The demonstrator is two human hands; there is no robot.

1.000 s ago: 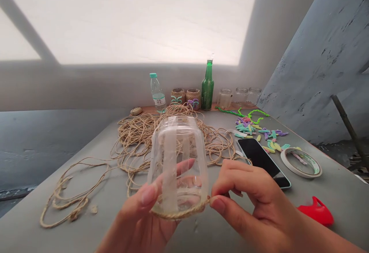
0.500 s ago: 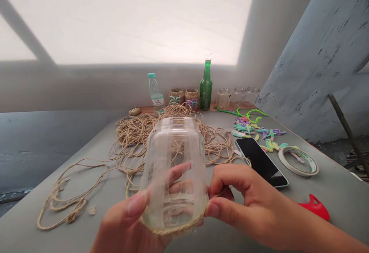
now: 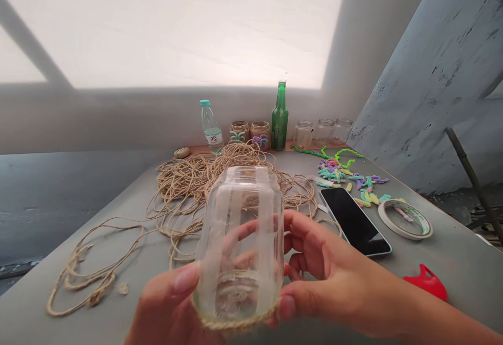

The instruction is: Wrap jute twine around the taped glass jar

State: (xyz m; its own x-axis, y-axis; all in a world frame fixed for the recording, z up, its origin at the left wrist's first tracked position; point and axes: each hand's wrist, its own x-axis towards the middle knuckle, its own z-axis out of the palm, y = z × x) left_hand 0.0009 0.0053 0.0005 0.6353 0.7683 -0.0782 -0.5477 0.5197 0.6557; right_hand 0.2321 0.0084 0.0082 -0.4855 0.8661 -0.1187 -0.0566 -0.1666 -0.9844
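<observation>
Both my hands hold a clear glass jar (image 3: 240, 240) upside down in front of me, above the table. Pale vertical strips of tape run down its sides. A band of jute twine (image 3: 236, 323) circles its lower end, the jar's mouth or base end nearest me. My left hand (image 3: 168, 298) cups the jar from the left, with fingers showing through the glass. My right hand (image 3: 326, 271) grips the right side, thumb at the twine band. A loose heap of jute twine (image 3: 188, 190) lies behind the jar, and its strand is hidden near my hands.
On the grey table (image 3: 451, 240) lie a black smartphone (image 3: 353, 222), a tape roll (image 3: 404, 220), a red plastic piece (image 3: 426, 282) and colourful pipe-cleaner pieces (image 3: 341, 175). Along the wall stand a green bottle (image 3: 280, 120), a water bottle (image 3: 211, 128), twine-wrapped jars (image 3: 249, 131) and glass jars (image 3: 324, 131).
The jar has turned from a tilt to nearly upright and sits lower. My right hand has gone from pinching the twine to gripping the jar's side. The view has drifted slightly.
</observation>
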